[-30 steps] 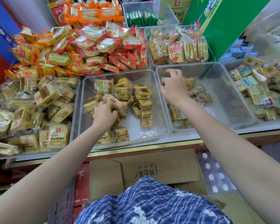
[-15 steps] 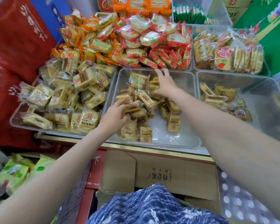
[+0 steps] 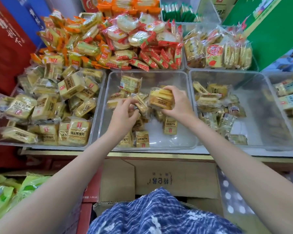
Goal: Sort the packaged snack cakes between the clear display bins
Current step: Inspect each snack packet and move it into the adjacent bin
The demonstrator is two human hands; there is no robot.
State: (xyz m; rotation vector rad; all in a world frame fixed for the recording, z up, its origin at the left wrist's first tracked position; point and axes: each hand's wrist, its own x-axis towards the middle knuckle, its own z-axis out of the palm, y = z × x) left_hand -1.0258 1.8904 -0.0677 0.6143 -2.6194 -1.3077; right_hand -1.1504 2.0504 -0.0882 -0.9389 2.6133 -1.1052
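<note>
Now, over the clear plastic middle bin [image 3: 184, 78], one yellow wrapped snack cake [image 3: 161, 99] is gripped by the right hand [image 3: 177, 105]; a second [image 3: 139, 103] seems pinched by the left hand [image 3: 123, 114].

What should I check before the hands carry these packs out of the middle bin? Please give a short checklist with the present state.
1. Right hand grips its stack of packs: ok, fingers curl over top and side.
2. Left hand holds a small pack: ok, pinched at the fingertips.
3. Both hands are above the middle bin, not caught on its wall: ok.
4. Left bin has space: not ok, heaped to the rim.
5. Right bin has space: ok, bare floor shows.
6. The stack's packs match the target bin's: cannot tell, labels blurred.
</note>
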